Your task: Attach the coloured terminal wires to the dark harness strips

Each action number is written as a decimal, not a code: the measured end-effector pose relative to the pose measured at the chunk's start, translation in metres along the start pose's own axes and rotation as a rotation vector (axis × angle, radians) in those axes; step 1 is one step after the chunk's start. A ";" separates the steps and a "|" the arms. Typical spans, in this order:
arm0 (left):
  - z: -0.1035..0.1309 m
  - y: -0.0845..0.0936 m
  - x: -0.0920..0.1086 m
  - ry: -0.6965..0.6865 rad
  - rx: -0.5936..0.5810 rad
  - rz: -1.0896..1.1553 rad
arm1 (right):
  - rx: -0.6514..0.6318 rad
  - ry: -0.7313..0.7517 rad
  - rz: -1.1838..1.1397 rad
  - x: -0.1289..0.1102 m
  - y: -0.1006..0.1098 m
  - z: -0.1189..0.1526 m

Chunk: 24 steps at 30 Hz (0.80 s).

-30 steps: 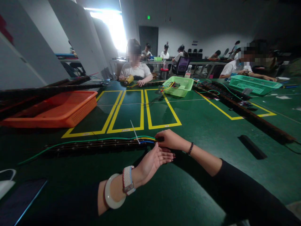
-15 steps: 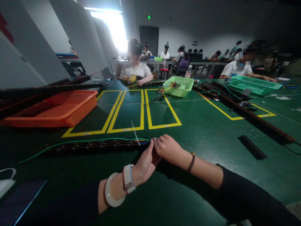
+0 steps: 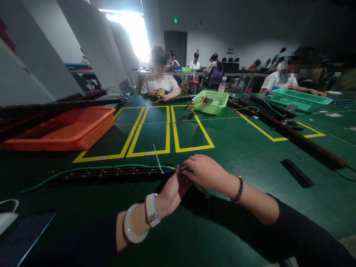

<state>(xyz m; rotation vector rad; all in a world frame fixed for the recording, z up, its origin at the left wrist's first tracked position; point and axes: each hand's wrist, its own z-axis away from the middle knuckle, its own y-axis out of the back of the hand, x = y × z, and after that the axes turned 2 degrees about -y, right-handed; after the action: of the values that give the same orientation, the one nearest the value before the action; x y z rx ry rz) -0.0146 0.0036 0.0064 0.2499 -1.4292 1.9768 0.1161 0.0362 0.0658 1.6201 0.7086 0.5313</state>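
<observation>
A long dark strip point(image 3: 111, 177) lies across the table in front of me, with a green wire point(image 3: 91, 166) running along its top. A white cable tie point(image 3: 158, 158) sticks up near its right end. Blue, yellow and green wires come out there and pass into my hands. My left hand point(image 3: 171, 194) is closed around these wires from below, thumb up. Over it, my right hand point(image 3: 208, 172) curls its fingers onto the wires, its fingertips partly hidden. A red-sleeved ring terminal point(image 3: 205, 193) hangs below my right hand.
An orange basket point(image 3: 94, 129) stands left under long dark strips. Green baskets point(image 3: 215, 105) point(image 3: 303, 102) stand farther back. More strips point(image 3: 306, 144) and a short black piece point(image 3: 297, 173) lie right. A phone-like dark slab point(image 3: 30, 233) is near left. A co-worker point(image 3: 160, 83) sits opposite.
My right hand has shifted a little right and its fingers have loosened from a tight fist. The ring terminal has come into view below it. My left hand stays nearly in place.
</observation>
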 end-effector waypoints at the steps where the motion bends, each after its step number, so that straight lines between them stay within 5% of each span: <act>1: 0.000 0.000 0.001 0.008 -0.047 -0.017 | -0.017 -0.076 -0.079 0.009 0.004 -0.002; 4: 0.003 0.000 0.003 0.042 -0.135 -0.064 | -0.202 -0.224 -0.287 0.033 0.005 -0.007; 8: 0.006 -0.003 0.005 0.034 -0.165 -0.079 | -0.554 -0.164 -0.620 0.050 -0.008 -0.009; 13: 0.005 -0.005 0.003 0.029 -0.213 -0.082 | -0.705 -0.151 -1.004 0.049 -0.016 -0.008; 17: 0.006 -0.006 0.004 0.032 -0.210 -0.075 | -0.642 -0.105 -0.926 0.046 -0.011 -0.008; 24: 0.004 -0.004 0.002 0.004 -0.092 -0.054 | -0.291 -0.056 -0.169 0.017 -0.004 -0.002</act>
<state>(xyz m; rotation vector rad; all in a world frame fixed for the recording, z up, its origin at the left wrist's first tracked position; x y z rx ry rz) -0.0146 0.0016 0.0118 0.2410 -1.4907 1.8624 0.1259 0.0498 0.0616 1.2868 0.6851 0.4416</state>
